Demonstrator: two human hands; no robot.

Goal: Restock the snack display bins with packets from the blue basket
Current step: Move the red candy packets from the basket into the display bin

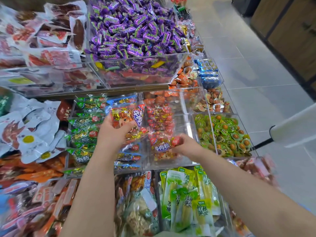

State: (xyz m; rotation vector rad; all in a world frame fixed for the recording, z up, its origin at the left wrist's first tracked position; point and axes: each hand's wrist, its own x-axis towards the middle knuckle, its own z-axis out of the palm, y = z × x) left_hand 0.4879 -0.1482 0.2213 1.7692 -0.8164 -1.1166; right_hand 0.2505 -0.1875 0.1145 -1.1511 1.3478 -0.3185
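A worker restocks clear snack bins at a shop display, both hands busy and set apart. The left hand point(111, 132) grips a red cartoon packet point(126, 117), raised over the row of blue packets point(128, 158) and just beside the red-packet bin point(181, 124). The right hand point(186, 146) is closed around a second red packet point(162, 145) at the front of that bin. From where I stand the job looks midway. The neighbouring green packets point(85, 130) are stacked front to back, while the red bin holds a cluster at the rear and bare floor on its right side. At least these two packets are yet to be laid down. The blue basket is not in sight, so what remains in it cannot be told.
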